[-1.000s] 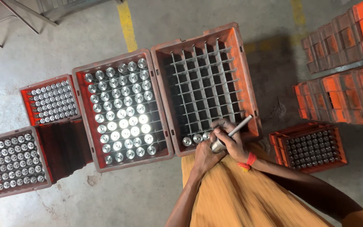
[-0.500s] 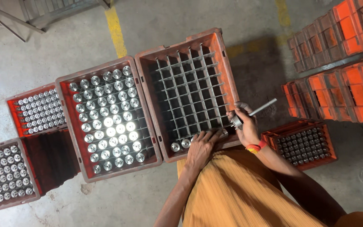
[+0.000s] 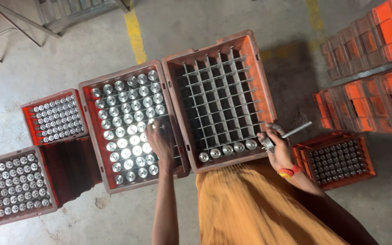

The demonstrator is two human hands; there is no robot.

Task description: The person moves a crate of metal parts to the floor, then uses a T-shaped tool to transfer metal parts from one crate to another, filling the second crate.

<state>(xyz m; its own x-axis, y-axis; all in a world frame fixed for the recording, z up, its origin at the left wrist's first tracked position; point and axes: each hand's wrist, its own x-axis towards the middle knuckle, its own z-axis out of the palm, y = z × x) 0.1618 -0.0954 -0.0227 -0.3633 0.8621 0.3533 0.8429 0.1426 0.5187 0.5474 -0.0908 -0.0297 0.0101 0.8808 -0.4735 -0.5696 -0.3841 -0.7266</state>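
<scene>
Garment: your orange-yellow cloth (image 3: 259, 208) fills the bottom of the view, nearest to you.
Left hand: your left hand (image 3: 162, 143) reaches over the full crate (image 3: 132, 129), fingers spread loose above the shiny metal parts (image 3: 123, 143) near the crate's right side. Whether it touches a part, you cannot tell; nothing is gripped.
Right hand: your right hand (image 3: 277, 147) is clenched around a metal rod tool (image 3: 291, 134), which sticks out up and to the right. A red-orange band (image 3: 289, 172) sits on that wrist.
Full crate: orange, each cell filled with a round silver part seen end-on; it touches the gridded crate on its right.
Gridded crate: the orange crate (image 3: 221, 97) with a grey divider grid stands directly ahead of you. Only its nearest row holds parts, four silver ones (image 3: 227, 149) side by side; the other cells are bare. Your right hand sits at its near right corner.
Small crate, right: a darker crate (image 3: 339, 161) of parts lies just beside your right wrist on the floor.
Small crates, left: two red crates (image 3: 55, 118) (image 3: 10, 186) of smaller silver parts lie left of the full crate.
Floor: grey concrete (image 3: 69, 54) with a yellow painted line (image 3: 134, 31).
Far right: stacked orange crates (image 3: 373, 59), apparently without parts, well apart from your hands.
Far top: a metal frame (image 3: 69, 13) at the upper edge.
</scene>
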